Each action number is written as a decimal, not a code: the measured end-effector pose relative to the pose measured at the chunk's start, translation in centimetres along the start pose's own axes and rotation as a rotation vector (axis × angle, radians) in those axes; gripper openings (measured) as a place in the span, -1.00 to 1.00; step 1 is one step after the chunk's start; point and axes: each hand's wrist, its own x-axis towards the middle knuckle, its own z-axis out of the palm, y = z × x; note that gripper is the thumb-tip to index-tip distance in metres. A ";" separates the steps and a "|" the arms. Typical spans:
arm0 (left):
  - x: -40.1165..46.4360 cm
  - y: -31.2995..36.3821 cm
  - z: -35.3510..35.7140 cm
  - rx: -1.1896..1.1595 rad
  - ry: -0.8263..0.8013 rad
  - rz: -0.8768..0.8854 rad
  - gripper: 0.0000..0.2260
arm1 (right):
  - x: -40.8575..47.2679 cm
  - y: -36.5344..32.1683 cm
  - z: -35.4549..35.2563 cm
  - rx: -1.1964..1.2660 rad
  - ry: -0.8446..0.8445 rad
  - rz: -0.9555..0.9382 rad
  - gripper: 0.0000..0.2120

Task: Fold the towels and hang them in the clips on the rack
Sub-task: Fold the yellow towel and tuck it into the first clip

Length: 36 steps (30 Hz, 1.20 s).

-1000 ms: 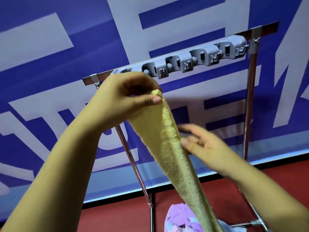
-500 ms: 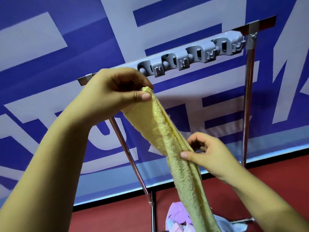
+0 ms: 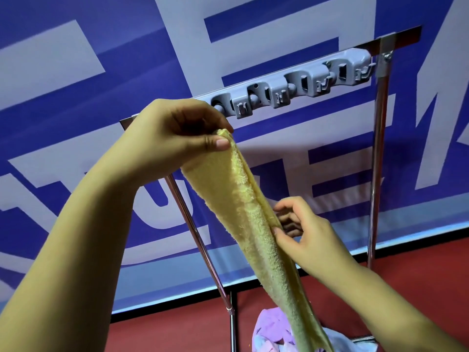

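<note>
Head cam only, so one view: the left hand (image 3: 175, 141) pinches the top end of one yellow towel (image 3: 256, 224) just under the rack (image 3: 380, 158), same as a second ago. The right hand (image 3: 312, 240), open and off to the side back then, now pinches the towel's edge midway down, so I'd guess the fold's getting tidied before hanging. Count: one clip strip (image 3: 294, 87) with roughly four clips, all empty, plus a pile of more towels (image 3: 274, 331) below, number unclear.
</note>
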 end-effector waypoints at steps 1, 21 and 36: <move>0.0 -0.1 -0.1 0.006 0.004 -0.006 -0.81 | 0.0 0.2 0.0 -0.026 0.017 -0.018 -0.59; 0.2 -0.6 -0.3 0.057 0.098 -0.081 -0.89 | 0.4 2.4 0.4 -0.050 -0.069 0.075 -0.80; 0.5 -1.3 -0.4 0.097 0.128 -0.086 -0.90 | -0.5 3.4 1.4 -0.073 -0.055 -0.028 -0.67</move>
